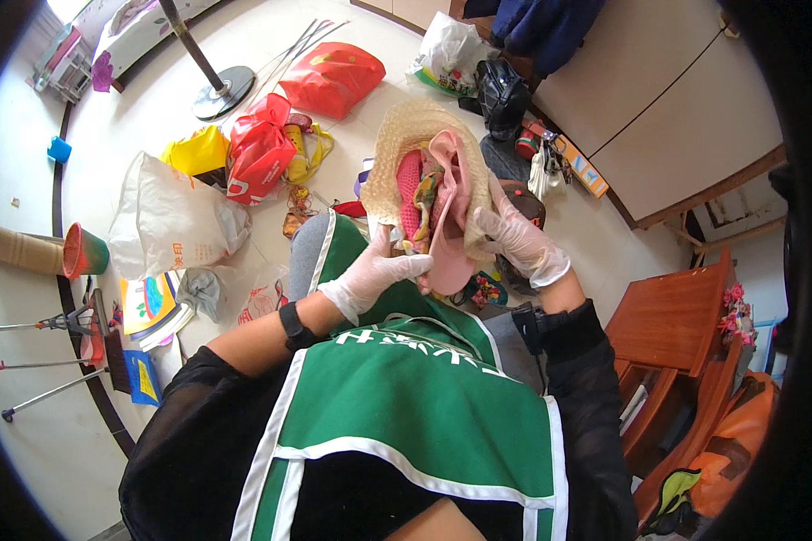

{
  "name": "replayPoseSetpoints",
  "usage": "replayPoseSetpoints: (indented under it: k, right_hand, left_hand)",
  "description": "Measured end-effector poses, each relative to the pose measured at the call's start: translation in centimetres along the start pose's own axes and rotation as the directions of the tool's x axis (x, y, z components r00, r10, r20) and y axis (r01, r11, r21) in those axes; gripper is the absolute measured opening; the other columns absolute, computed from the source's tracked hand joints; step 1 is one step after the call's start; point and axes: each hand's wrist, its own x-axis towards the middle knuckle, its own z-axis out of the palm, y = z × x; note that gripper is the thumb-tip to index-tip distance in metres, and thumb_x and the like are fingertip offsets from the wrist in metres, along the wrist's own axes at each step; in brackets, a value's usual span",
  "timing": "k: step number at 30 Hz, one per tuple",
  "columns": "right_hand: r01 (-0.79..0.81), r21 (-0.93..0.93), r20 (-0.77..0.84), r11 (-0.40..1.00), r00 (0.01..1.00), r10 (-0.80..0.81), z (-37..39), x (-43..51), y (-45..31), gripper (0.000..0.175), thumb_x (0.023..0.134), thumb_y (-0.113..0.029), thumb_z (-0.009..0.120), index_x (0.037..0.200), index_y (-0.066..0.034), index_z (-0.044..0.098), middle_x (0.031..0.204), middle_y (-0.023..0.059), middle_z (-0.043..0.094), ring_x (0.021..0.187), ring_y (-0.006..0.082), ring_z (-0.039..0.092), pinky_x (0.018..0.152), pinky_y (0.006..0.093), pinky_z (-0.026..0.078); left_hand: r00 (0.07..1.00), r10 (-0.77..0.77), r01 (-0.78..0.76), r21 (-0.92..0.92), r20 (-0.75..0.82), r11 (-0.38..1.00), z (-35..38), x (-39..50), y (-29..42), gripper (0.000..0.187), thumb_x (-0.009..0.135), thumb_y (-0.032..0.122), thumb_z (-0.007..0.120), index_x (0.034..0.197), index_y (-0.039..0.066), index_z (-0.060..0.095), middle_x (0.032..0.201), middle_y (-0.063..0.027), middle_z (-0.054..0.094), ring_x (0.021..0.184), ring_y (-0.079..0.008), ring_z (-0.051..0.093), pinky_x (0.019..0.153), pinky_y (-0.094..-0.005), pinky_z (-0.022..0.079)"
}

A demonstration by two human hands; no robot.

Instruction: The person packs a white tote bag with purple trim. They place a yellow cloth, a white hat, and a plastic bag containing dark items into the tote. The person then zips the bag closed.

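Observation:
Both my hands wear thin translucent gloves and hold a cream woven straw hat point(389, 128) over my lap. My left hand point(379, 270) grips the near left side, its thumb beside the pink visor. My right hand point(514, 233) has its fingers on the right side of the brim. Nested inside the hat are a pink cap with a visor point(450, 260), a bright pink knitted item point(410, 189) and a patterned cloth point(426, 189). The fingers under the hat are hidden. A green apron point(406, 399) with white trim covers my front.
Red bags point(331, 78), a white plastic bag point(169, 216) and a yellow bag point(199, 149) lie on the floor ahead and left. A pole's round base point(227, 91) stands beyond. At right are a dark cap point(524, 203), a black bag point(504, 98) and a wooden cabinet point(670, 318).

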Motion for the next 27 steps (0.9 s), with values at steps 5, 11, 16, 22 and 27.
replayPoseSetpoints:
  k: [5, 11, 16, 22, 27]
  right_hand:
    - [0.218, -0.093, 0.034, 0.971, 0.976, -0.216, 3.3, 1.2, 1.2, 0.100, 0.078, -0.009, 0.073, 0.149, -0.0159, 0.004, 0.136, 0.0063, 0.042, 0.118, 0.0163, 0.043, 0.097, 0.0292, 0.039]
    - [-0.068, -0.125, -0.382, 0.990, 0.924, 0.016, 2.9, 2.2, 4.2, 0.063, 0.076, -0.002, 0.071, 0.133, -0.0058, 0.047, 0.105, 0.0045, 0.063, 0.087, 0.0099, 0.059, 0.076, 0.0236, 0.049]
    - [0.060, -0.154, -0.447, 0.986, 0.886, -0.124, -0.2, 1.2, 3.8, 0.053, 0.078, 0.006, 0.064, 0.128, -0.0076, 0.053, 0.097, 0.0044, 0.064, 0.071, 0.0061, 0.058, 0.061, 0.0213, 0.049]
    - [0.066, -0.175, -0.718, 0.982, 0.674, -0.173, -5.3, -1.9, -1.1, 0.050, 0.077, 0.006, 0.062, 0.125, -0.0032, 0.053, 0.102, 0.0107, 0.066, 0.078, 0.0173, 0.065, 0.063, 0.0262, 0.054]
    - [0.141, -0.163, -0.717, 0.976, 0.663, -0.216, -7.1, -2.3, -1.4, 0.048, 0.077, 0.005, 0.062, 0.123, -0.0042, 0.055, 0.104, 0.0087, 0.066, 0.072, 0.0109, 0.064, 0.046, 0.0198, 0.048]
  left_hand:
    - [0.992, 0.075, -0.078, 0.028, 0.100, 0.997, 1.1, 1.5, -1.4, 0.095, 0.081, -0.005, 0.061, 0.149, 0.018, -0.001, 0.133, -0.0053, 0.041, 0.113, -0.0168, 0.048, 0.093, -0.0294, 0.041]
    - [0.980, -0.018, -0.006, 0.119, 0.196, 0.993, -0.9, 3.0, -2.1, 0.084, 0.078, -0.012, 0.046, 0.149, 0.017, 0.012, 0.138, -0.0033, 0.037, 0.117, -0.0169, 0.045, 0.096, -0.0292, 0.039]
    - [0.939, -0.183, 0.109, 0.252, 0.292, 0.962, -2.5, 4.8, -0.8, 0.062, 0.080, -0.008, 0.048, 0.139, 0.005, 0.036, 0.126, -0.0079, 0.051, 0.115, -0.0165, 0.049, 0.097, -0.0306, 0.040]
    - [0.954, -0.294, 0.025, 0.991, -0.062, -0.130, -4.6, 11.0, 1.8, 0.041, 0.090, 0.026, 0.045, 0.131, 0.025, 0.050, 0.106, -0.0132, 0.065, 0.098, -0.0288, 0.062, 0.082, -0.0389, 0.049]
    - [0.891, -0.442, -0.132, 0.872, -0.104, -0.471, -4.3, 17.6, -3.0, 0.046, 0.091, 0.042, 0.040, 0.135, 0.030, 0.045, 0.114, -0.0125, 0.063, 0.102, -0.0311, 0.061, 0.086, -0.0435, 0.047]
